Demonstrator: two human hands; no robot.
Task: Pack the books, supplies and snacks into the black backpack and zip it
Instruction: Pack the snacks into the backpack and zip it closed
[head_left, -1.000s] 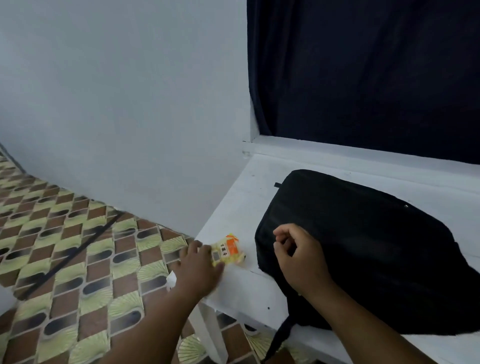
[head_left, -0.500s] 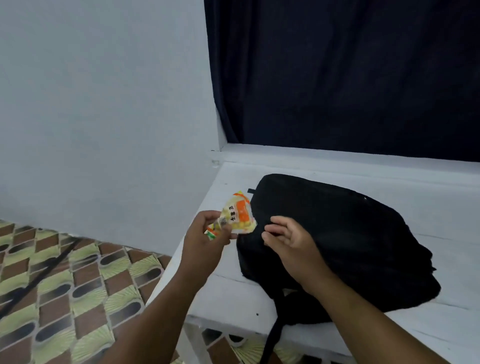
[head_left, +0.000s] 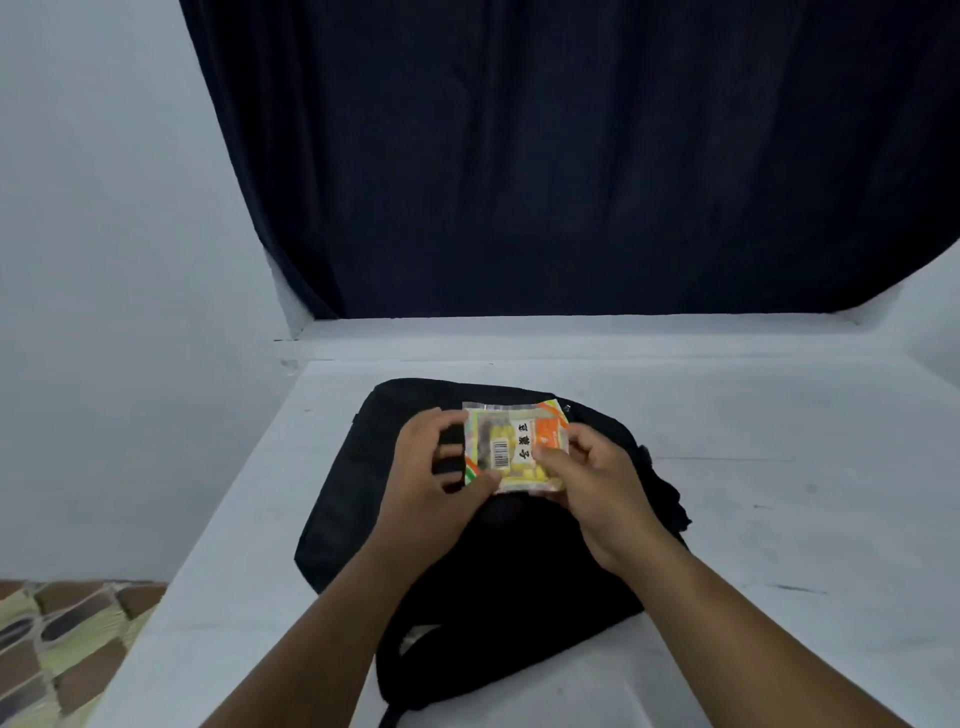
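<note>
You have the snack packet (head_left: 511, 448) pinched from both sides, your left hand (head_left: 426, 483) curled around its left edge and your right hand (head_left: 597, 483) gripping its lower right corner with thumb and fingers, and it hangs just above the upper half of the black backpack (head_left: 363, 509). The backpack lies flat near the left edge of the white table (head_left: 779, 493), toward the front, and no open zipper shows from here, so I'd judge you need to free one hand to find the pull and part the opening before feeding the packet in. Keep the grip light; the wrapper looks thin and the contents could crush. Compared with half a second ago, your right hand has left the backpack's surface and joined the left on the packet, and the packet has moved from beside the backpack's left edge to over its middle.
</note>
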